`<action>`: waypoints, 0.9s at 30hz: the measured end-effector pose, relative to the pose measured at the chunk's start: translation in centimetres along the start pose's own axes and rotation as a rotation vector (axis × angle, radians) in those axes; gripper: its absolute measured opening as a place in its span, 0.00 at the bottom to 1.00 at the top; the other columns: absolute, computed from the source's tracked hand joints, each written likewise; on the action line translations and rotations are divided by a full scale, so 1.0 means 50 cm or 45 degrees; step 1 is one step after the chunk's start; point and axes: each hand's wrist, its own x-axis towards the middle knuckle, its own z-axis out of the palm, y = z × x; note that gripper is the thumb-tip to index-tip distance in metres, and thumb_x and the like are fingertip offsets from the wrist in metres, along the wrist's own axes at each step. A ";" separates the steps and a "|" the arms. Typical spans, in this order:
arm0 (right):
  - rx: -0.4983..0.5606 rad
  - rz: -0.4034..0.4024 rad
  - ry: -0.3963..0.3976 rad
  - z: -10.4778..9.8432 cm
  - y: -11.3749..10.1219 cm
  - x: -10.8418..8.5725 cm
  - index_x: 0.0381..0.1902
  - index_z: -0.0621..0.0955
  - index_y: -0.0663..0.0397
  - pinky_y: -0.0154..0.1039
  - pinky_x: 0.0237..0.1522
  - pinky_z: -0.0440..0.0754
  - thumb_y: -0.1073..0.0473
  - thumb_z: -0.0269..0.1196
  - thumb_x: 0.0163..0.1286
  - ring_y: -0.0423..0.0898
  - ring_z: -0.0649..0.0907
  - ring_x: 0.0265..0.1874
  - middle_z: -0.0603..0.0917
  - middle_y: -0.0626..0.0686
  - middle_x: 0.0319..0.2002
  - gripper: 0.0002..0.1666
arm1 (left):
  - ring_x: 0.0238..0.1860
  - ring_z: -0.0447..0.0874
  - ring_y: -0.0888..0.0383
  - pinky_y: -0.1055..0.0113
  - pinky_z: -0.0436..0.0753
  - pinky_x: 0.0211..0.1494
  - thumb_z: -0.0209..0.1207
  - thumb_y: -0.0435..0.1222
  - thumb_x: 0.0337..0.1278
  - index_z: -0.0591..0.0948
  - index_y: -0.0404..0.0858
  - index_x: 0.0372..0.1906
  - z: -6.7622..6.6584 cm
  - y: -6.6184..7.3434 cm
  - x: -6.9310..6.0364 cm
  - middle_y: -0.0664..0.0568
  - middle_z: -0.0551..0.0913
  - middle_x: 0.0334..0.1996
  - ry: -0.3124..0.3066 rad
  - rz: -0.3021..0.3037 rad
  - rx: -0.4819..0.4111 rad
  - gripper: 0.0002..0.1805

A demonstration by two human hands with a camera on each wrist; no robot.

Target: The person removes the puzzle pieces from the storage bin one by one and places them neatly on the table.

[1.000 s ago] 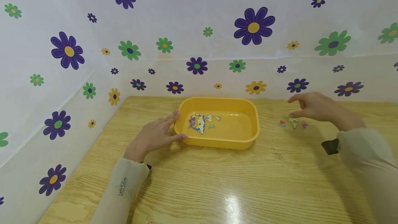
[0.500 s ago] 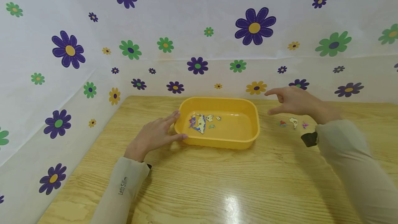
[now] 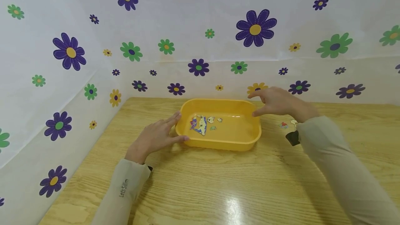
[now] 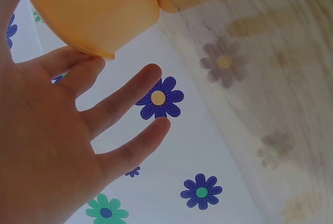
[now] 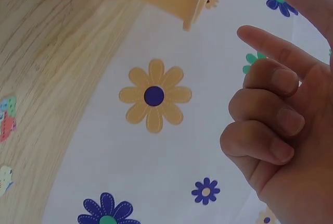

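My left hand rests against the left end of a yellow plastic tray, thumb and fingers spread along its rim. Inside the tray, toward its left side, lie several small flat cut-out stickers, among them a blue-edged cream sticker and a small green one. Above the tray's right end hovers my right hand. Its thumb and index finger are extended and apart, the other three fingers curl inward, and nothing shows between them.
Right of the tray, a red-and-green sticker and a cream sticker lie on the wooden table; the right forearm partly covers the cream one. A white flower-print sheet rises behind and at the left.
My right hand has moved left from above the stickers on the table to the tray's right end, and now hides the pink sticker. The left hand and tray stay put.
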 end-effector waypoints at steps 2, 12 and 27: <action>-0.035 -0.012 -0.010 0.001 -0.009 0.008 0.63 0.79 0.62 0.49 0.37 0.78 0.48 0.72 0.63 0.50 0.79 0.33 0.84 0.53 0.35 0.35 | 0.69 0.69 0.34 0.39 0.74 0.65 0.56 0.65 0.65 0.57 0.39 0.80 0.000 0.000 -0.001 0.48 0.56 0.79 0.003 0.000 0.004 0.50; -0.087 -0.044 -0.066 0.017 -0.037 0.046 0.62 0.81 0.60 0.43 0.33 0.70 0.49 0.73 0.63 0.47 0.71 0.27 0.72 0.48 0.22 0.33 | 0.68 0.69 0.33 0.38 0.75 0.64 0.56 0.65 0.65 0.58 0.39 0.80 -0.002 0.000 -0.002 0.48 0.56 0.79 0.015 0.008 0.009 0.50; -0.076 -0.125 -0.090 0.065 -0.060 0.095 0.59 0.83 0.61 0.50 0.44 0.78 0.53 0.72 0.66 0.50 0.76 0.34 0.85 0.57 0.38 0.28 | 0.68 0.69 0.33 0.39 0.74 0.65 0.56 0.64 0.65 0.57 0.38 0.80 -0.002 0.000 -0.004 0.47 0.57 0.78 0.015 0.015 0.005 0.50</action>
